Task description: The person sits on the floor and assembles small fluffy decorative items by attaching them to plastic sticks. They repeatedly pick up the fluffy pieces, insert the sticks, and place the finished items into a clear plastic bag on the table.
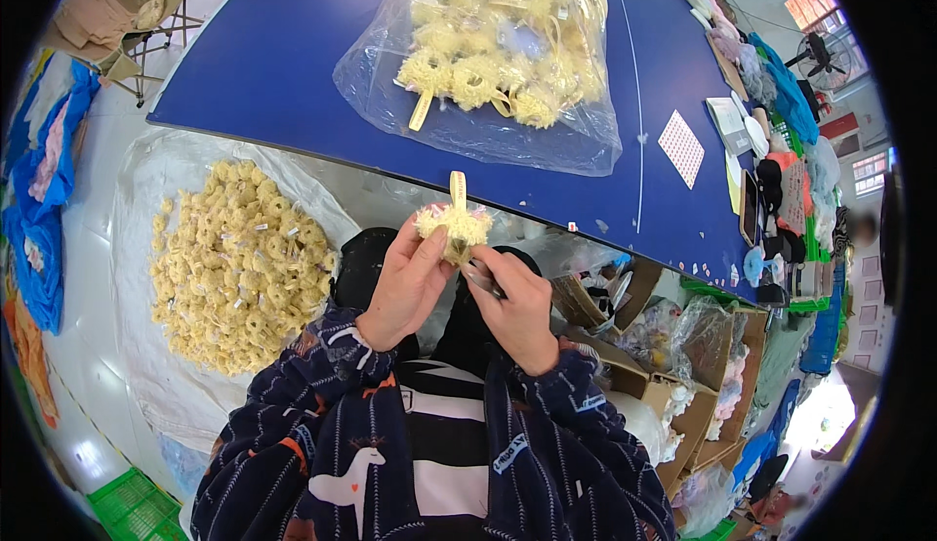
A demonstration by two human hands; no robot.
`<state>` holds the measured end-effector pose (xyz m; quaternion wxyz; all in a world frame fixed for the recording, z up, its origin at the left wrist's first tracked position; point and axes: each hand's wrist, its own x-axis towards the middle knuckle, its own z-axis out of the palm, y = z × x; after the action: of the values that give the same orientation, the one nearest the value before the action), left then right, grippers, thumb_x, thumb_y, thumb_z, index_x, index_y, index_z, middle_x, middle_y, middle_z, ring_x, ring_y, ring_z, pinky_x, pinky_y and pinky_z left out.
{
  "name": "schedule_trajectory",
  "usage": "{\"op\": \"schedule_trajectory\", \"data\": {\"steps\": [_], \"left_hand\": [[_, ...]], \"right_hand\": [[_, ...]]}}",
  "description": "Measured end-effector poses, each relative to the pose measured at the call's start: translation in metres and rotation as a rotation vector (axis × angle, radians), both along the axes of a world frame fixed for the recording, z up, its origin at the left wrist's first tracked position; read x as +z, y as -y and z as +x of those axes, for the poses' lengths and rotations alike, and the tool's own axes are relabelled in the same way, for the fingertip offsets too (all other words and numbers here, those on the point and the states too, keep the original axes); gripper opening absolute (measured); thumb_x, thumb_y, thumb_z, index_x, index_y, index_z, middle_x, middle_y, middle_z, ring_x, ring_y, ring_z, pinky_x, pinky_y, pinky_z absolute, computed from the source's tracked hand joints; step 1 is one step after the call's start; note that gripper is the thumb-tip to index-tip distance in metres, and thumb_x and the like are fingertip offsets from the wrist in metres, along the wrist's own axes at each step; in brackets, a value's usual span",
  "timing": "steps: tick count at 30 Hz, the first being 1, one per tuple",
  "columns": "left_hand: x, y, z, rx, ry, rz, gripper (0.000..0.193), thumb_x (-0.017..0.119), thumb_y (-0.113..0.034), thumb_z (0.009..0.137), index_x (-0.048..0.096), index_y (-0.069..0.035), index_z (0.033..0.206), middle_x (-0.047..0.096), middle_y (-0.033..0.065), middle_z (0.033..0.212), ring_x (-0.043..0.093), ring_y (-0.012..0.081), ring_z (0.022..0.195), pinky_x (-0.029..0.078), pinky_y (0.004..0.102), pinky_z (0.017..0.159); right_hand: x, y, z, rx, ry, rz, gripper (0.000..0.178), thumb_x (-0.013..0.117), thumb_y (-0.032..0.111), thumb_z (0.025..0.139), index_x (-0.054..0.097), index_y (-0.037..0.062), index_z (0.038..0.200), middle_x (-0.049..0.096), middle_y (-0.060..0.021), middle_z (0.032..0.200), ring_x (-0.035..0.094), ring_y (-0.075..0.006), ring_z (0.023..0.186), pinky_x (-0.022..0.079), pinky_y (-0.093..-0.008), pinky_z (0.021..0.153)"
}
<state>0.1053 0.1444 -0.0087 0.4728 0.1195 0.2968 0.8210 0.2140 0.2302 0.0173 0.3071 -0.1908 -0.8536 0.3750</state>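
Note:
A small fluffy pale-yellow plush piece point(467, 226) with a cream ribbon loop point(458, 189) standing up from it is held over my lap, just off the table's edge. My left hand point(402, 292) is closed on its left side, thumb pressed on the front. At its lower right, the fingers of my right hand point(519, 309) are curled in around a small dark, shiny tool point(495, 289); its kind is mostly hidden by the fingers. On the blue table point(293, 82) ahead lies a clear plastic bag point(576, 145) full of similar yellow ring-shaped pieces point(473, 80).
A large heap of yellow plush pieces point(239, 268) lies on a white sheet point(137, 277) on the floor at left. Cardboard boxes point(634, 385) with bagged goods stand at right. A sticker sheet point(681, 149) and a phone point(749, 207) lie on the table's right side.

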Motion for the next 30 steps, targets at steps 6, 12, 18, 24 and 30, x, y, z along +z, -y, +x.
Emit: {"op": "schedule_trajectory", "data": {"steps": [6, 12, 18, 24, 30], "left_hand": [[-0.005, 0.000, 0.007, 0.012, -0.068, -0.034, 0.031, 0.040, -0.013, 0.095, 0.038, 0.000, 0.124, 0.049, 0.0135, 0.120, 0.051, 0.0210, 0.109, 0.043, 0.0352, 0.092], [0.000, 0.002, 0.002, -0.085, 0.140, -0.018, 0.032, 0.040, -0.015, 0.095, 0.039, -0.002, 0.124, 0.050, 0.0125, 0.121, 0.052, 0.0211, 0.109, 0.044, 0.0353, 0.092], [-0.004, 0.001, -0.005, -0.103, 0.226, -0.011, 0.031, 0.042, -0.017, 0.095, 0.040, -0.003, 0.123, 0.051, 0.0102, 0.120, 0.052, 0.0186, 0.109, 0.044, 0.0326, 0.092], [0.001, 0.000, -0.001, -0.040, 0.218, -0.030, 0.027, 0.044, -0.015, 0.095, 0.042, -0.004, 0.120, 0.053, 0.0083, 0.116, 0.053, 0.0156, 0.105, 0.045, 0.0294, 0.089], [0.002, 0.000, 0.003, -0.027, 0.133, -0.048, 0.026, 0.045, -0.012, 0.094, 0.044, -0.003, 0.119, 0.053, 0.0077, 0.114, 0.053, 0.0154, 0.105, 0.045, 0.0301, 0.089]], "right_hand": [[-0.009, 0.003, -0.007, 0.017, 0.082, -0.572, 0.009, 0.064, 0.005, 0.080, 0.059, -0.0018, 0.084, 0.058, -0.0012, 0.069, 0.052, -0.0054, 0.058, 0.041, -0.0198, 0.054], [0.002, -0.009, 0.009, 0.164, 0.078, -0.649, 0.012, 0.064, 0.007, 0.080, 0.060, -0.0005, 0.088, 0.056, 0.0016, 0.068, 0.045, -0.0024, 0.060, 0.037, -0.0182, 0.054], [0.010, -0.016, 0.030, 0.374, 0.195, -0.441, 0.029, 0.068, 0.012, 0.077, 0.058, 0.0011, 0.102, 0.054, -0.0029, 0.073, 0.048, -0.0100, 0.060, 0.040, -0.0232, 0.054], [0.009, -0.004, 0.022, 0.050, 0.272, 0.161, 0.045, 0.065, 0.017, 0.079, 0.050, 0.0043, 0.119, 0.056, -0.0089, 0.087, 0.059, -0.0226, 0.069, 0.047, -0.0306, 0.057], [0.001, -0.005, 0.014, -0.060, 0.154, 0.410, 0.044, 0.072, 0.010, 0.069, 0.058, 0.0054, 0.111, 0.058, -0.0075, 0.085, 0.059, -0.0215, 0.068, 0.048, -0.0297, 0.057]]}}
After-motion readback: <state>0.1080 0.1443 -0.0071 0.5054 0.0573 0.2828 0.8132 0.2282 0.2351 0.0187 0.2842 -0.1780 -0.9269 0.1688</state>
